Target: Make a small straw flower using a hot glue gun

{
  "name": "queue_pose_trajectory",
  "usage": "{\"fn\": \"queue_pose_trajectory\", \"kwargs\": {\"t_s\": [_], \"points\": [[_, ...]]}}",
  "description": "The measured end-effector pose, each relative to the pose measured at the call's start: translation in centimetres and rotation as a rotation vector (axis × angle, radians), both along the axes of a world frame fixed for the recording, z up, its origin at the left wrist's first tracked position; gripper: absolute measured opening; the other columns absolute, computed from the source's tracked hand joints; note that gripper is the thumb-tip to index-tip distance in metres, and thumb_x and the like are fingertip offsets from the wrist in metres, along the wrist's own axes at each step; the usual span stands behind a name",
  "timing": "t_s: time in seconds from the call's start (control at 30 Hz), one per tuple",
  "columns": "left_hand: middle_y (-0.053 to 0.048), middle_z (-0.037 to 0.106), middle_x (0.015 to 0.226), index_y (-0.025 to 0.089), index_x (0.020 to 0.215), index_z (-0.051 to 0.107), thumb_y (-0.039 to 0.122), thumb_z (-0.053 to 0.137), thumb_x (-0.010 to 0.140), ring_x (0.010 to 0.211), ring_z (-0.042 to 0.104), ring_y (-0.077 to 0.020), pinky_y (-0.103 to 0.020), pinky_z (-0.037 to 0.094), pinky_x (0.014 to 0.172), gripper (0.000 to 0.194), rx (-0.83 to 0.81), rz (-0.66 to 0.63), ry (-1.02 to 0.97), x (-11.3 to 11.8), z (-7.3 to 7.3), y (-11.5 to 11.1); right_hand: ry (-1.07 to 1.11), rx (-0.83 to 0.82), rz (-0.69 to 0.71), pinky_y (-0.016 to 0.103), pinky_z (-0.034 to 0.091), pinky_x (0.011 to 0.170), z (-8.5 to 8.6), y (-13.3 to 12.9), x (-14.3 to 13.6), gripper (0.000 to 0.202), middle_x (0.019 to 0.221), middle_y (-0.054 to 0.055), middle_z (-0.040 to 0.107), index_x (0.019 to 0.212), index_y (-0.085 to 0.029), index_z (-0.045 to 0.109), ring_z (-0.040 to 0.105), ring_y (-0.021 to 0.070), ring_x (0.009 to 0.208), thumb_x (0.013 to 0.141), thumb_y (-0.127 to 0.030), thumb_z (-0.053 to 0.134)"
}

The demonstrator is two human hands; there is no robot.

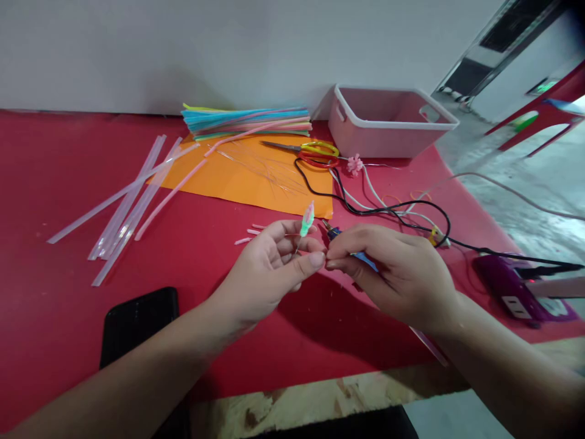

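Note:
Between the curled fingers of my left hand [278, 262] is a small green and pink fuzzy piece [308, 219] on a thin wire, standing nearly upright. The thumb and fingertips of that hand pinch together. My right hand [393, 268] touches the left fingertips with its thumb and forefinger closed. A blue tool with a metal tip [332, 230] is held in the right palm, its tip pointing up and left. Whether the right fingertips also pinch the wire is too small to tell. Short pink pieces [244, 240] lie behind the left hand.
An orange sheet [219, 183] bears thin wires, scissors [315, 149] and fuzzy stems [247, 122]. Clear strips [132, 201] and a black phone [139, 320] are at left. A pink bin [379, 137], cables [388, 209] and a purple power strip [516, 292] are at right.

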State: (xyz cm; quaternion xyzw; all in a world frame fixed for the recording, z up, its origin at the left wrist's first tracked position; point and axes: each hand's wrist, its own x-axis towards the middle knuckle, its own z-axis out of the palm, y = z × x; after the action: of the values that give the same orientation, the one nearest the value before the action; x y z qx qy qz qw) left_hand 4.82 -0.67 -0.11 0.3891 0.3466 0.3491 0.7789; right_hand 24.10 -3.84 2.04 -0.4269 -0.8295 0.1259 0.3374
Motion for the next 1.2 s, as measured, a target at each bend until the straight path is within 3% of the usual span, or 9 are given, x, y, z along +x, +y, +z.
{"fn": "queue_pose_trajectory", "kwargs": {"t_s": [0.13,0.27,0.4,0.57,0.9,1.03,1.2], "points": [[0.005,0.068,0.082,0.017,0.101,0.059,0.012,0.083,0.076,0.068,0.061,-0.0033,-0.012,0.045,0.059,0.035,0.073,0.000,0.012,0.1,-0.1,0.1,0.006,0.064,-0.005,0.015,0.051,0.073,-0.1,-0.2,0.0,0.010,0.082,0.002,0.074,0.090,-0.017,0.066,0.069,0.0084,0.075,0.093,-0.008,0.061],[0.004,0.069,0.083,0.015,0.096,0.062,0.010,0.081,0.078,0.076,0.064,-0.0043,-0.013,0.050,0.073,0.027,0.150,0.052,0.017,0.1,-0.1,0.0,0.021,0.108,-0.015,0.019,0.052,0.073,-0.2,-0.2,-0.1,0.004,0.082,0.004,0.073,0.092,-0.016,0.068,0.068,0.0113,0.075,0.091,-0.013,0.066],[0.004,0.070,0.085,0.017,0.092,0.065,0.013,0.076,0.084,0.081,0.065,-0.0059,-0.014,0.051,0.074,0.015,0.263,0.099,-0.021,0.1,0.0,-0.4,0.062,-0.013,-0.002,0.026,0.051,0.068,-0.2,-0.1,0.2,0.009,0.077,0.005,0.071,0.093,-0.016,0.069,0.065,0.0146,0.071,0.092,-0.024,0.066],[0.002,0.070,0.085,0.017,0.091,0.065,0.016,0.078,0.082,0.082,0.067,-0.0086,-0.017,0.052,0.076,0.016,0.271,0.128,0.016,0.2,0.0,-0.5,0.125,-0.118,-0.044,0.024,0.048,0.059,-0.2,-0.3,-0.1,0.013,0.074,0.002,0.067,0.086,-0.016,0.066,0.060,0.0105,0.063,0.096,-0.022,0.060],[0.003,0.067,0.079,0.016,0.092,0.063,0.020,0.082,0.078,0.066,0.059,-0.0055,-0.016,0.040,0.052,0.024,0.142,0.160,0.098,0.3,-0.3,-0.5,0.116,0.130,-0.144,0.020,0.051,0.061,-1.1,-0.6,-1.0,0.006,0.077,0.006,0.074,0.085,-0.014,0.068,0.066,0.0110,0.066,0.090,-0.014,0.066],[0.002,0.067,0.083,0.016,0.092,0.062,0.025,0.083,0.077,0.064,0.057,-0.0051,-0.016,0.038,0.051,0.028,0.139,0.186,0.116,0.3,-0.4,-0.7,0.198,0.040,-0.152,0.020,0.048,0.056,-1.4,-0.7,-1.1,0.004,0.077,0.004,0.075,0.088,-0.016,0.069,0.065,0.0101,0.064,0.091,-0.017,0.068],[0.003,0.067,0.081,0.016,0.093,0.062,0.021,0.081,0.079,0.062,0.056,-0.0042,-0.016,0.038,0.050,0.025,0.128,0.145,0.090,0.3,-0.2,-0.7,0.348,-0.116,-0.094,0.019,0.050,0.062,-2.0,-0.6,-1.1,0.008,0.083,0.001,0.071,0.092,-0.019,0.066,0.063,0.0082,0.070,0.097,-0.019,0.060]]}}
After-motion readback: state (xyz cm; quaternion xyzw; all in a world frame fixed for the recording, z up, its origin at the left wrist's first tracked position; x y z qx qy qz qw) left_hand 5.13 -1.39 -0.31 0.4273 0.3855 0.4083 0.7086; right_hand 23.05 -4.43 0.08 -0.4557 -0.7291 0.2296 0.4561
